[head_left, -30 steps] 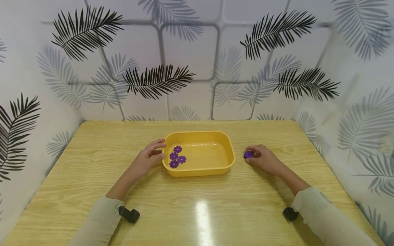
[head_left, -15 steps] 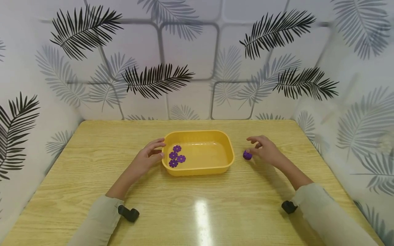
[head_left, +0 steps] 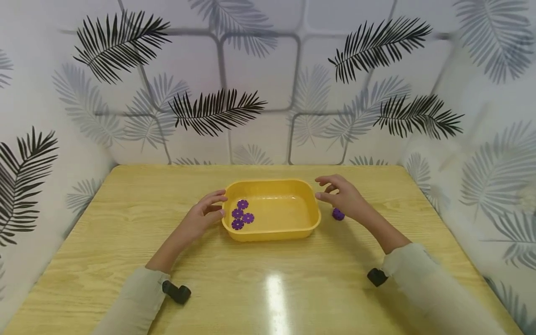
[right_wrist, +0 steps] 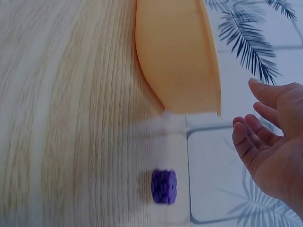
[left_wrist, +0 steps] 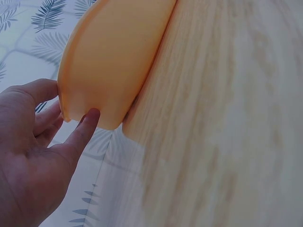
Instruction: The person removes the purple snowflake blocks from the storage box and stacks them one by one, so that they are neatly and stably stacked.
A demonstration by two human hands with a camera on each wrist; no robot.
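Observation:
My left hand [head_left: 205,214] rests at the left end of a yellow plastic basin [head_left: 272,235]. In the left wrist view, one fingertip touches the basin's outer wall [left_wrist: 109,56] and another is at its rim. Several purple notched discs [head_left: 237,224] lie flat inside the basin at its left side. My right hand [head_left: 341,195] hovers by the basin's right rim, holding nothing, its fingers loosely bent. Below that hand, a short stack of purple notched discs [right_wrist: 164,187] stands on the table to the right of the basin.
The light wood table [head_left: 251,284] reaches back to a wall [head_left: 268,135] with a leaf pattern. More patterned wall rises along both sides. A black wrist device [head_left: 177,293] sits at each sleeve.
My right hand has let go of the purple disc stack and moved left and up toward the basin's rim. The stack stays on the table. My left hand has stayed put.

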